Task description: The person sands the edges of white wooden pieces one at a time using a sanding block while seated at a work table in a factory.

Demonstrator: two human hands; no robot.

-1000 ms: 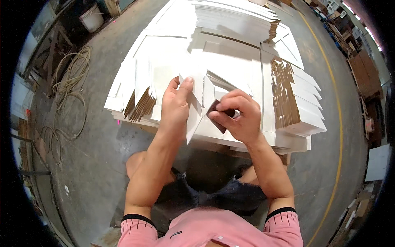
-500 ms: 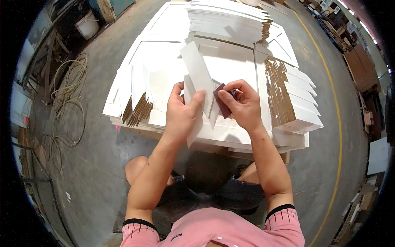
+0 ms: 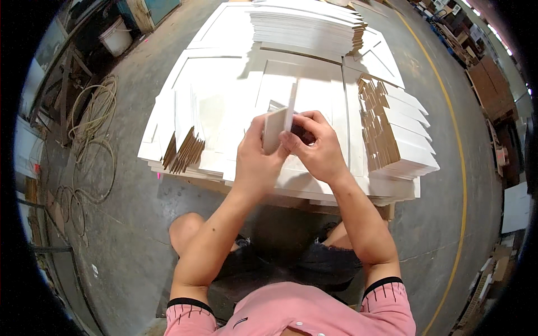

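In front of me, above the stacked white panels (image 3: 224,95), my left hand (image 3: 256,159) is closed around thin flat white strips (image 3: 274,130). They now stand on edge, tilted between my palms. My right hand (image 3: 322,151) is closed on a folded piece of dark reddish-brown sandpaper (image 3: 303,133), mostly hidden behind its fingers. Its thumb and fingertips meet the near edge of the strips, with the sandpaper close against their right side. How many strips I hold cannot be made out.
Brown-ended white strips (image 3: 185,148) lean at the panels' left. A tall stack of white pieces (image 3: 412,137) stands at the right, and another stack (image 3: 302,31) lies at the far side. Coiled hose (image 3: 92,120) and a white bucket (image 3: 116,36) are on the floor at left.
The strips, fanned out and facing me before, have been gathered and turned on edge. My right hand has moved left with the sandpaper until it touches them.
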